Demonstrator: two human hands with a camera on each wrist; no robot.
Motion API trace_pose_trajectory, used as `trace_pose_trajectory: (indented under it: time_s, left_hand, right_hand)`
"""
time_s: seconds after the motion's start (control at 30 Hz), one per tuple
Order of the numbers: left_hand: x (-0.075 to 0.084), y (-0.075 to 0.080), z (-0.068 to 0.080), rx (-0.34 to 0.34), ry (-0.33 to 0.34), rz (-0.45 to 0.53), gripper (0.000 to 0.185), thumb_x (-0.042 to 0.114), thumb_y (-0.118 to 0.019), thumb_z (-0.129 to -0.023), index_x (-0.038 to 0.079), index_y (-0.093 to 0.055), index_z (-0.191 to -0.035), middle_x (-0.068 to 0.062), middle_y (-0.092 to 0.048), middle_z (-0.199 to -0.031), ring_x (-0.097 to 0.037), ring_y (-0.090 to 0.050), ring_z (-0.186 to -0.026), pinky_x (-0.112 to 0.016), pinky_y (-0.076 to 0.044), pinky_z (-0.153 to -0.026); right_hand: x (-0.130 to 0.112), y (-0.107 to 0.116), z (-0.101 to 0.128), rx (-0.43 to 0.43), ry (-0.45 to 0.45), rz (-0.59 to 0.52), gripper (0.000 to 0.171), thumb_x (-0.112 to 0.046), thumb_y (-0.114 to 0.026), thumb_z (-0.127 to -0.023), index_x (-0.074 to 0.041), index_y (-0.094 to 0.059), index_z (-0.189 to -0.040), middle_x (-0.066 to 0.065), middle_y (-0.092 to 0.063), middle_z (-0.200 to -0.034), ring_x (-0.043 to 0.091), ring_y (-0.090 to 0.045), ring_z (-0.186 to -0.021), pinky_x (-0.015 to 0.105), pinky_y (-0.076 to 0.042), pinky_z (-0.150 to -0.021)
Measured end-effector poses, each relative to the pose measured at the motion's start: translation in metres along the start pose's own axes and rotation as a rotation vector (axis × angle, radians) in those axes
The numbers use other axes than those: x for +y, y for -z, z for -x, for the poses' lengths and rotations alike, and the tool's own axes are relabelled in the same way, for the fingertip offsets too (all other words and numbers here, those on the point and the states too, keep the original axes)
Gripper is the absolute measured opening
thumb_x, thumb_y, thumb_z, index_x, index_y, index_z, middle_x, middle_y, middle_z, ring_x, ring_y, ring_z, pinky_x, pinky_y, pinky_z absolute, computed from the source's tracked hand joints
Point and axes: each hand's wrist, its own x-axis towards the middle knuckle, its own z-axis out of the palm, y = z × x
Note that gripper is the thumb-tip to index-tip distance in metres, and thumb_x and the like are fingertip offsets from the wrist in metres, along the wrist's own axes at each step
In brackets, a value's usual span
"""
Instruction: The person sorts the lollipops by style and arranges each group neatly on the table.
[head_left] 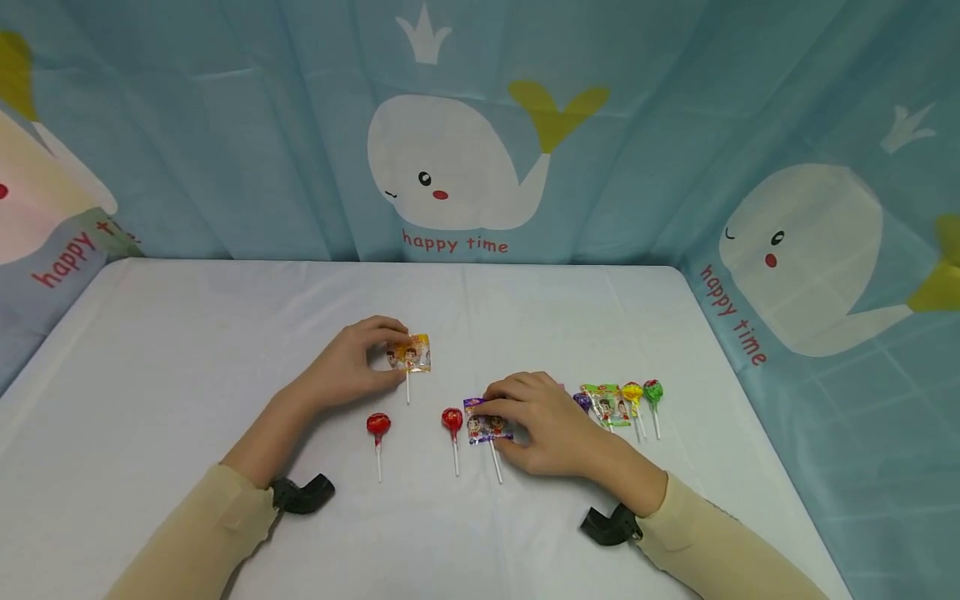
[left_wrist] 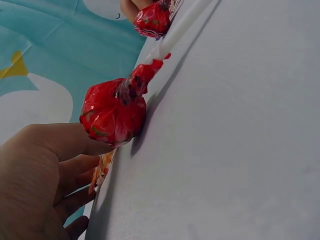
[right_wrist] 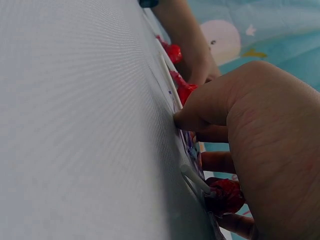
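My left hand pinches the orange flat wrapper of a lollipop lying on the white table, its stick pointing toward me. My right hand grips a purple-wrapped flat lollipop with curled fingers and thumb. Two round red lollipops lie between the hands. The left wrist view has one red lollipop just past my left hand, with the orange wrapper beneath the fingers. In the right wrist view my right hand's thumb presses at the purple wrapper.
Right of my right hand lies a row of several lollipops: purple, a green flat pack, yellow and green. A blue whale-print curtain surrounds the table. A dark red lollipop sits under my right palm.
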Motion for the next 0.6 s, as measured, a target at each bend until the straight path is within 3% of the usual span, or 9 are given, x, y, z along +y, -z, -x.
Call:
trace_pose_trajectory:
  time_s: [0.23, 0.6]
  left_hand:
    - [0.001, -0.001, -0.002, 0.002, 0.025, -0.022, 0.050, 0.016, -0.088, -0.090, 0.010, -0.076, -0.138, -0.008, -0.060, -0.152, -0.034, -0.051, -0.146, -0.059, -0.042, -0.122]
    - [-0.004, 0.000, 0.018, 0.018, -0.056, -0.001, 0.065, 0.026, -0.095, -0.085, 0.016, -0.071, -0.145, -0.006, -0.053, -0.158, -0.033, -0.044, -0.151, -0.063, -0.039, -0.122]
  right_hand:
    - [0.000, 0.002, 0.000, -0.017, -0.014, 0.006, 0.042, -0.025, -0.076, -0.094, -0.027, -0.077, -0.136, -0.004, -0.069, -0.135, 0.019, -0.059, -0.131, 0.049, -0.046, -0.112]
    - [-0.001, 0.001, 0.001, 0.009, 0.006, -0.022, 0.042, -0.023, -0.077, -0.094, -0.025, -0.078, -0.136, -0.003, -0.069, -0.135, 0.020, -0.060, -0.130, 0.051, -0.048, -0.110]
